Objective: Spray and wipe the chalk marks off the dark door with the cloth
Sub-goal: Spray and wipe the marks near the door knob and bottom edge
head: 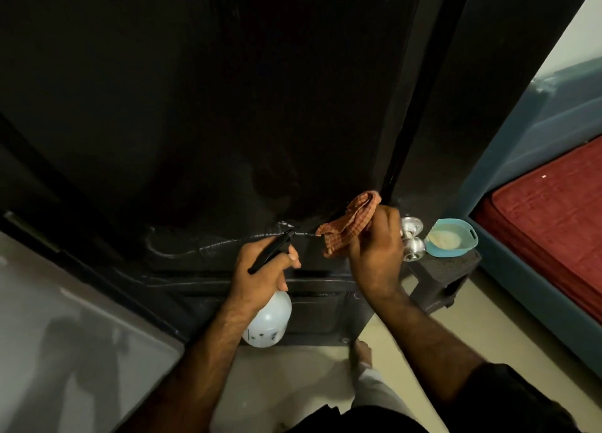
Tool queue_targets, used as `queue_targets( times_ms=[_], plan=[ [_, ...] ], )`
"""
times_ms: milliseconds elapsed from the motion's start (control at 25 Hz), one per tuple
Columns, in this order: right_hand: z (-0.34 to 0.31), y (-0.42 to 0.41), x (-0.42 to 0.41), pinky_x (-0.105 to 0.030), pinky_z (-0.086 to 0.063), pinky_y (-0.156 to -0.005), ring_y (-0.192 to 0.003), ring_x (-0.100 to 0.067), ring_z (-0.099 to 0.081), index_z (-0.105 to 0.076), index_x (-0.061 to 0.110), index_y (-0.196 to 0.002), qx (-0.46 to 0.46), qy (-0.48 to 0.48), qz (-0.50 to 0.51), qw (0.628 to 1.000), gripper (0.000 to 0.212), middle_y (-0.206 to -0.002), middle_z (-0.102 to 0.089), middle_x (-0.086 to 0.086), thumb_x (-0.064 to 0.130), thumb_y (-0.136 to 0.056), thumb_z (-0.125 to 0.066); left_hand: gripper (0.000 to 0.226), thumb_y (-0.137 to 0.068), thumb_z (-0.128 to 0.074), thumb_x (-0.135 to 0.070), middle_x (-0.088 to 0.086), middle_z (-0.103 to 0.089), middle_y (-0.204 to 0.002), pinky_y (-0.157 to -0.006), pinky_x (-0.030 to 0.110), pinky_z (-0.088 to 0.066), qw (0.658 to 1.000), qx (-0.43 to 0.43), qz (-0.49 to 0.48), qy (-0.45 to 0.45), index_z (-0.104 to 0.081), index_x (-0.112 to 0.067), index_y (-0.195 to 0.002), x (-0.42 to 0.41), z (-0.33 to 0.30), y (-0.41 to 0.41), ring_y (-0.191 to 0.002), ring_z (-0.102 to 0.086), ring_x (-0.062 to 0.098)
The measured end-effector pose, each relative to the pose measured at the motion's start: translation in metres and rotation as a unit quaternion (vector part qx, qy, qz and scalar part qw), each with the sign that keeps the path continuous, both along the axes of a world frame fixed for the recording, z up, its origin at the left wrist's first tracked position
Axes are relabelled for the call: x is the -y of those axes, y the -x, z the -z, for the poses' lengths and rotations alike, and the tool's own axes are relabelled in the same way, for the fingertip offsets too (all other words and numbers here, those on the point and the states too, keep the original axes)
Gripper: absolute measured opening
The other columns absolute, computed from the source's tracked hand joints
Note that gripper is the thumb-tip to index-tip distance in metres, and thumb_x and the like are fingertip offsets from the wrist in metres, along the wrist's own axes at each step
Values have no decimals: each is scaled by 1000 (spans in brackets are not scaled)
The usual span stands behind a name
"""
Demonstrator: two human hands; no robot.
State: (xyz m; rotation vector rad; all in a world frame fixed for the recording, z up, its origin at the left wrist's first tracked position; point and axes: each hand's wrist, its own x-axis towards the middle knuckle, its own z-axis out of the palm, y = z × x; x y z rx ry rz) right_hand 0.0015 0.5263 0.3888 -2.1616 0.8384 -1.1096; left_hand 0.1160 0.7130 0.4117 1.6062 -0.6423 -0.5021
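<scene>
The dark door (228,107) fills most of the view. Pale chalk marks (208,245) run across it at about waist height. My left hand (260,270) grips a white spray bottle (268,322) by its black trigger head, whose nozzle points at the chalk line. My right hand (374,253) holds a crumpled orange checked cloth (348,224) up near the door's right edge, just right of the nozzle. I cannot tell whether the cloth touches the door.
A silver door knob (412,240) sticks out right of my right hand. Behind it a teal bowl (452,242) sits on a dark plastic stool (443,279). A bed with a red cover (553,217) lies at the right. My foot (361,351) stands on the pale floor.
</scene>
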Motion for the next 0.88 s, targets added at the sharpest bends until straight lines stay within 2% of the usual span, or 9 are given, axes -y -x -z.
queue_targets(
  times_ms=[120,240,400,480,520,600,640,760,880],
  plan=[
    [36,-3,-4,-27,-51,-75,-94,-17,-59,-65,10,-115,-50,-78,7,996,27,-116,-56,-5,7,-90,-76,16,-85,-65,-14,14,-77,-83,-51,33,-51,999,-17,-30,-1,-73,-1,-87,-2,1,4,-44,-56,18],
    [41,-15,6,-26,-44,-81,-95,-21,-61,-66,9,-116,-45,-164,14,985,27,-115,-60,-7,3,-90,-72,13,-90,-68,-9,14,-76,-84,-50,30,-50,996,-47,-77,-18,-73,2,-89,-6,5,8,-47,-57,15],
    [46,-35,31,-31,-50,-90,-102,-17,-60,-66,10,-122,-38,-206,-5,978,32,-120,-63,-5,4,-91,-73,10,-94,-72,2,18,-77,-93,-54,24,-51,974,-109,-196,-27,-72,9,-101,1,27,13,-56,-62,10],
    [56,-48,44,-34,-55,-94,-105,-17,-66,-68,13,-123,-13,-245,-6,969,33,-118,-68,-3,7,-91,-74,17,-92,-76,-1,20,-77,-94,-53,26,-51,966,-123,-225,-21,-71,9,-104,7,38,11,-59,-64,19],
    [60,-54,49,-32,-57,-92,-102,-13,-68,-69,15,-123,3,-269,-13,963,33,-114,-71,-1,8,-91,-74,20,-90,-79,-5,21,-77,-95,-52,28,-50,965,-126,-231,-17,-71,8,-103,10,45,8,-63,-65,30],
    [63,-59,52,-21,-59,-85,-90,7,-69,-73,15,-120,26,-309,-45,950,31,-102,-74,9,4,-92,-75,24,-88,-79,-12,22,-77,-95,-50,27,-50,963,-130,-236,-9,-72,7,-102,17,59,3,-80,-67,51],
    [65,-60,52,-19,-59,-84,-88,12,-68,-74,14,-119,31,-326,-67,942,31,-99,-73,14,1,-91,-76,26,-88,-78,-15,21,-77,-95,-50,26,-49,962,-133,-237,-6,-72,6,-103,20,62,1,-86,-67,55],
    [84,-62,49,-36,-64,-90,-95,3,-73,-74,15,-119,27,-371,-117,921,33,-100,-77,12,-2,-91,-75,32,-84,-75,-21,20,-78,-92,-49,27,-47,965,-121,-231,-2,-72,5,-102,35,75,-8,-72,-63,49],
    [111,-73,52,-52,-64,-92,-102,-11,-75,-75,20,-118,41,-388,-139,910,32,-107,-79,7,2,-92,-77,22,-88,-74,-18,21,-77,-88,-48,28,-44,976,-91,-200,7,-74,2,-96,45,97,-25,-54,-54,25]
  ],
)
